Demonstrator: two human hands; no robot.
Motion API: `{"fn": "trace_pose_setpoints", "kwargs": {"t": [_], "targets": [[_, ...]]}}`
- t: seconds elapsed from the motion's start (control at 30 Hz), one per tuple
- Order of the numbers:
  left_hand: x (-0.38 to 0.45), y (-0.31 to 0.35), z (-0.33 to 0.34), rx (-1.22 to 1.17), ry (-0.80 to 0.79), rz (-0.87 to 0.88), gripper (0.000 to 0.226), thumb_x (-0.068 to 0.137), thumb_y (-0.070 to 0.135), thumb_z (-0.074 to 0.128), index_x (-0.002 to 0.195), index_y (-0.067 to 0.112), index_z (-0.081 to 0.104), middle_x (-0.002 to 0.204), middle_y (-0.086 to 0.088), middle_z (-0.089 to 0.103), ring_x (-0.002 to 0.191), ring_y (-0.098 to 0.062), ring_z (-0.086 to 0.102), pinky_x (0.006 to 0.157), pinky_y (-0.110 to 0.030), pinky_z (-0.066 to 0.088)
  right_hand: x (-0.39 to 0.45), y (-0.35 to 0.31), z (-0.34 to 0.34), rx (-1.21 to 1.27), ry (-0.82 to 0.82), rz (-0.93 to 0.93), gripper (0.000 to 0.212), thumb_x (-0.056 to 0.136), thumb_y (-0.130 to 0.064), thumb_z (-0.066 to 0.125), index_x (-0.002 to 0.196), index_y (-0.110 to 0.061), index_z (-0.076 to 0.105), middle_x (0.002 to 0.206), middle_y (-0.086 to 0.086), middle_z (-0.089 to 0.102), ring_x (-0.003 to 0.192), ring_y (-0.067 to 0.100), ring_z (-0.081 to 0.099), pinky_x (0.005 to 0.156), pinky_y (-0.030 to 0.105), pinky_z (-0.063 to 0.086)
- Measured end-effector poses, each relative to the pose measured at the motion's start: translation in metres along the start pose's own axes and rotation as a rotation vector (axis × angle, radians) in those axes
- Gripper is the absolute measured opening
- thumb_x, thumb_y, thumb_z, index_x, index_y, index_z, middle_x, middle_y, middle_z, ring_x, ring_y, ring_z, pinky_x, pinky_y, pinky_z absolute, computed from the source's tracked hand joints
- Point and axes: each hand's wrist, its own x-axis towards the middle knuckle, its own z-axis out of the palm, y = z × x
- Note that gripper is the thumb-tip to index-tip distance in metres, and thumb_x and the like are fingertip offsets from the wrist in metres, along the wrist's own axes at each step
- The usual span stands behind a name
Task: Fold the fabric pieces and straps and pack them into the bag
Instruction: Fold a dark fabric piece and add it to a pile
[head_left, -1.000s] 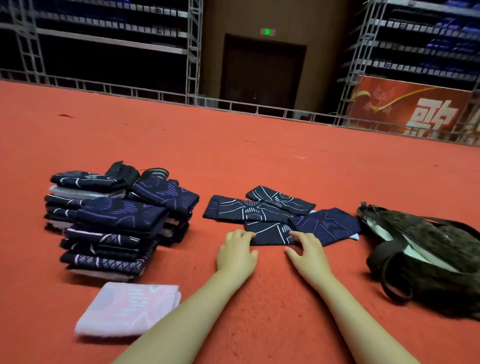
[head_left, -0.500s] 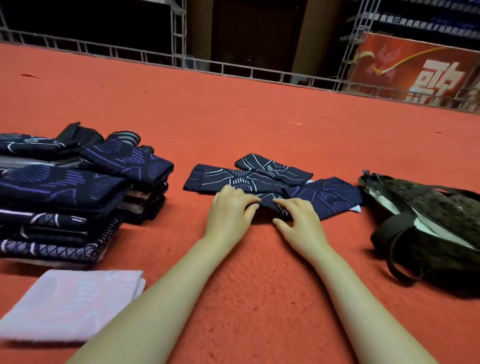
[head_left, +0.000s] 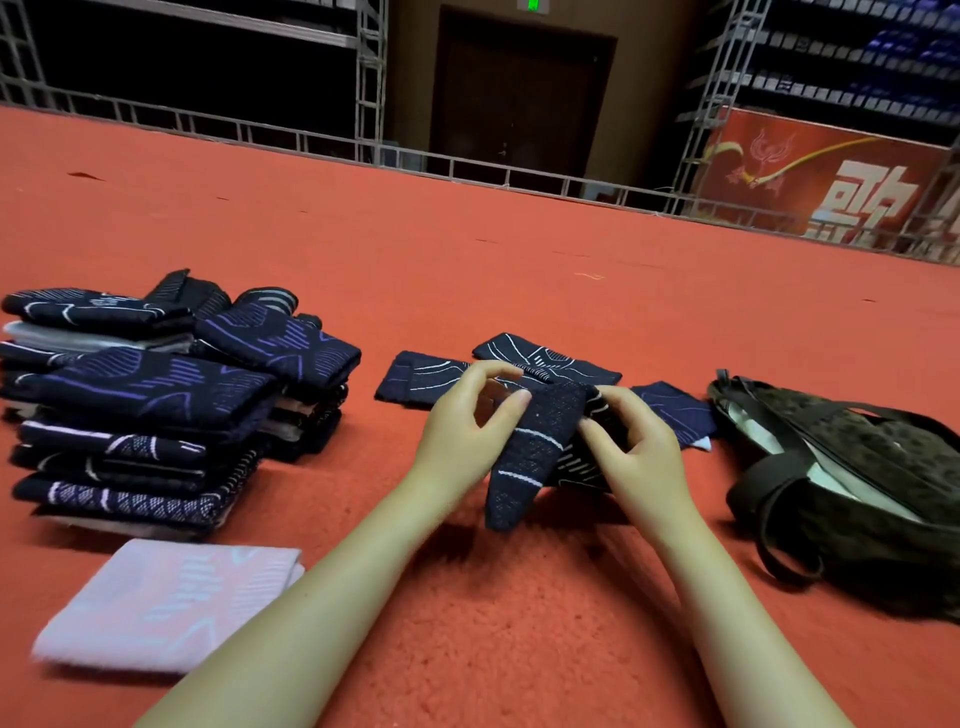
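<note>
- We judge we are in the folding step: one dark patterned strap (head_left: 524, 457) is lifted off the red carpet (head_left: 519, 649) at the centre of the frame, its loose end hanging toward us.
- Next, we think, the hanging end must be doubled over neatly before it goes to the bag (head_left: 852, 483), which lies open-mouthed at the right edge.
- Our left hand (head_left: 462, 426) pinches the strap's upper edge between thumb and curled fingers.
- Our right hand (head_left: 634, 441) grips the strap's other side, fingers curled round it.
- More flat pieces (head_left: 431, 376) wait just behind; a folded stack (head_left: 156, 395) sits at centre left.
</note>
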Motion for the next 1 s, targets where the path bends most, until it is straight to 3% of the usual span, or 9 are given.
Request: {"fn": "trace_pose_setpoints", "kwargs": {"t": [0.17,0.3,0.37,0.5,0.63,0.8,0.87,0.93,1.0], "targets": [[0.000,0.004,0.003,-0.231,-0.174,-0.138,0.019,0.087,0.007,0.063,0.098,0.022,0.066,0.101,0.009,0.066,0.095,-0.002,0.060,0.084,-0.014,0.046,0.001,0.001,-0.006,-0.028,-0.068,0.035,0.030,0.086,-0.004,0.063,0.108,-0.025,0.064,0.107,-0.022,0.064,0.101,-0.012,0.055,0.089,0.006,0.037],[0.005,-0.007,-0.004,-0.266,0.005,-0.310,0.023,0.086,0.003,0.062,0.096,0.022,0.067,0.098,0.005,0.067,0.093,-0.008,0.061,0.082,-0.018,0.048,0.000,0.009,-0.008,-0.056,-0.098,0.084,0.035,0.085,-0.009,0.066,0.106,-0.036,0.062,0.101,-0.022,0.066,0.092,-0.004,0.058,0.084,0.011,0.041],[0.007,-0.015,-0.010,-0.209,0.084,-0.361,0.022,0.085,0.006,0.063,0.096,0.024,0.066,0.094,0.006,0.065,0.089,-0.008,0.059,0.078,-0.019,0.048,-0.003,0.013,-0.007,-0.097,-0.137,0.100,0.035,0.085,-0.012,0.067,0.107,-0.040,0.062,0.099,-0.020,0.066,0.092,-0.002,0.059,0.083,0.012,0.042],[0.009,-0.032,-0.014,-0.045,0.150,-0.363,0.020,0.083,0.011,0.066,0.098,0.024,0.064,0.097,0.007,0.063,0.093,-0.009,0.056,0.076,-0.016,0.041,-0.003,0.018,-0.009,-0.249,-0.203,0.043,0.033,0.084,-0.016,0.069,0.110,-0.036,0.066,0.112,-0.023,0.064,0.108,-0.006,0.055,0.095,0.015,0.039],[0.009,-0.040,-0.018,0.126,0.180,-0.308,0.018,0.084,0.014,0.065,0.098,0.025,0.062,0.101,0.011,0.062,0.097,-0.006,0.055,0.077,-0.018,0.035,-0.003,0.021,-0.015,-0.346,-0.182,0.081,0.029,0.082,-0.019,0.070,0.106,-0.035,0.069,0.106,-0.018,0.066,0.101,0.000,0.057,0.089,0.020,0.041],[0.010,-0.045,-0.026,0.270,0.209,-0.239,0.016,0.085,0.012,0.062,0.095,0.025,0.060,0.091,0.017,0.059,0.070,0.001,0.051,0.063,-0.018,0.031,0.001,0.032,-0.021,-0.434,-0.099,0.304,0.007,0.077,-0.035,0.070,0.080,-0.031,0.065,0.089,-0.013,0.066,0.090,0.011,0.061,0.079,0.033,0.050],[0.010,-0.046,-0.028,0.279,0.226,-0.242,0.015,0.085,0.012,0.062,0.096,0.023,0.061,0.089,0.016,0.059,0.066,0.001,0.049,0.062,-0.020,0.030,0.001,0.036,-0.024,-0.309,-0.102,0.469,0.016,0.075,-0.037,0.072,0.075,-0.024,0.062,0.079,-0.006,0.065,0.083,0.021,0.065,0.072,0.040,0.055],[0.010,-0.048,-0.029,0.286,0.236,-0.248,0.015,0.085,0.012,0.062,0.096,0.022,0.061,0.088,0.014,0.059,0.065,-0.002,0.049,0.062,-0.021,0.030,0.001,0.037,-0.024,0.007,-0.096,0.613,0.013,0.076,-0.027,0.074,0.077,-0.020,0.063,0.080,0.005,0.065,0.077,0.028,0.067,0.063,0.052,0.058],[0.010,-0.050,-0.029,0.279,0.245,-0.247,0.015,0.086,0.011,0.061,0.096,0.022,0.060,0.091,0.013,0.060,0.072,-0.007,0.052,0.069,-0.021,0.035,0.001,0.036,-0.024,0.212,-0.094,0.654,0.011,0.079,-0.016,0.072,0.083,-0.023,0.065,0.086,0.008,0.063,0.081,0.024,0.065,0.065,0.051,0.057]]}}
